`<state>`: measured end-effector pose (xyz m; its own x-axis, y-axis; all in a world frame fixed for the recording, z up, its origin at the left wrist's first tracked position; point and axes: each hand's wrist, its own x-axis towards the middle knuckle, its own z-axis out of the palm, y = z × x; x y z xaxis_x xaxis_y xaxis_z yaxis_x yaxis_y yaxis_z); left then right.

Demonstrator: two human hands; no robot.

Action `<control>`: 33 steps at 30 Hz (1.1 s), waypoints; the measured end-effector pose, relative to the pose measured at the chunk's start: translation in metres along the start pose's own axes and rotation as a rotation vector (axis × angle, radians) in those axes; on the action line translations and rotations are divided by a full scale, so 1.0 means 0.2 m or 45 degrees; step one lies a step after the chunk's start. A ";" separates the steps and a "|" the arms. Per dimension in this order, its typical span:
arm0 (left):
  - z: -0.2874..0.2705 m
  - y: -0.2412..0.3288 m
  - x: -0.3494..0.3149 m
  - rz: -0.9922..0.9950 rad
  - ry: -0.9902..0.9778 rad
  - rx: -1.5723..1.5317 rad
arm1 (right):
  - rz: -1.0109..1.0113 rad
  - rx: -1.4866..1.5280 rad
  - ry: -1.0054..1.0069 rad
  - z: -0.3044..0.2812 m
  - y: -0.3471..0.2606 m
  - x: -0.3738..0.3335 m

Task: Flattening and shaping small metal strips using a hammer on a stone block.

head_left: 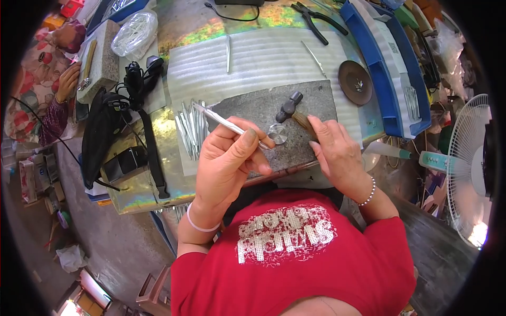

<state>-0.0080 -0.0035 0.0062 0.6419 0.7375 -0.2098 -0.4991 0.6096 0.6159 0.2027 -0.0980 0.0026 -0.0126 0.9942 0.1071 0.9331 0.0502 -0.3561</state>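
Between the thumb and fingers of my left hand [234,150] is a slim silver tweezers-like tool [213,115], slanting with its far end up to the left. My right hand [334,150] is closed around the wooden handle of a small hammer [289,107], whose dark head rests over a grey stone slab [247,102]. A round shiny metal disc [278,134] lies on the slab between both hands. Left of the slab, a pile of similar slim silver pieces [191,126] sits on a white foam sheet [200,66].
Single slim tools [228,55] lie on the foam beyond the slab, with black-handled pliers [318,23] farther off. A brown round dish [354,82] and blue trays [382,79] stand right, near a fan [469,168]. Black straps [145,137] lie left; another person's hand [67,81] is beyond.
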 end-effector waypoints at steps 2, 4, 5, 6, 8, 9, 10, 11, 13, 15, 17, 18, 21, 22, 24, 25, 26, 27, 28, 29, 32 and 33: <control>0.01 0.00 0.02 -0.006 0.014 0.052 | -0.053 0.066 -0.006 -0.04 0.03 0.03; 0.03 0.00 0.03 0.024 0.071 0.196 | 0.033 0.235 0.026 -0.07 0.12 0.10; 0.03 0.00 0.03 0.024 0.054 0.196 | 0.102 0.296 0.082 -0.08 0.18 0.15; 0.04 0.00 0.03 0.028 0.083 0.318 | 0.166 0.359 0.139 -0.07 0.25 0.22; 0.04 0.01 0.01 0.039 0.086 0.443 | 0.183 0.345 0.210 -0.03 0.39 0.38; 0.04 0.01 0.00 0.054 0.084 0.461 | 0.144 0.254 0.206 0.01 0.47 0.45; 0.03 0.00 -0.01 0.069 0.084 0.480 | 0.106 0.164 0.202 0.05 0.55 0.52; 0.03 0.00 -0.03 0.124 0.117 0.595 | 0.120 0.081 0.172 0.10 0.60 0.60; 0.02 0.00 -0.05 0.234 0.100 0.763 | 0.135 -0.007 0.159 0.15 0.62 0.71; -0.02 0.01 -0.07 0.303 0.101 0.960 | 0.269 -0.327 -0.056 0.20 0.61 0.80; 0.03 0.01 -0.10 0.216 0.178 0.812 | 0.246 -0.328 -0.020 0.23 0.65 0.85; 0.04 0.01 -0.10 0.219 0.189 0.800 | 0.223 -0.335 0.000 0.23 0.66 0.85; 0.03 0.02 -0.11 0.191 0.066 0.741 | 0.037 -0.237 0.159 0.11 0.68 0.78; 0.01 0.02 -0.10 0.197 0.079 0.740 | 0.032 -0.113 0.195 0.02 0.61 0.75; -0.02 0.00 -0.11 0.218 0.018 0.861 | 0.102 0.308 0.070 -0.22 0.37 0.63; -0.01 -0.01 -0.09 0.274 0.036 0.884 | 0.191 0.591 -0.083 -0.30 0.27 0.55; 0.01 -0.03 -0.07 0.263 0.038 0.873 | 0.154 0.916 -0.160 -0.31 0.20 0.46; 0.03 -0.04 -0.05 0.328 0.020 0.908 | 0.123 1.242 -0.232 -0.32 0.13 0.37; 0.04 -0.06 -0.04 0.394 0.010 0.944 | 0.139 1.370 -0.307 -0.31 0.06 0.30; 0.03 -0.08 -0.03 0.368 -0.034 0.976 | 0.171 1.463 -0.344 -0.29 -0.02 0.25; 0.04 -0.11 -0.04 0.197 -0.047 0.747 | 0.241 1.785 -0.363 -0.18 -0.11 0.15; 0.05 -0.12 -0.05 0.187 -0.036 0.747 | 0.248 1.793 -0.372 -0.17 -0.12 0.14</control>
<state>0.0026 -0.0278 0.0007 0.6097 0.7890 -0.0753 -0.1850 0.2340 0.9545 0.1922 -0.0746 0.0461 -0.1614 0.9709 -0.1768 -0.1894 -0.2063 -0.9600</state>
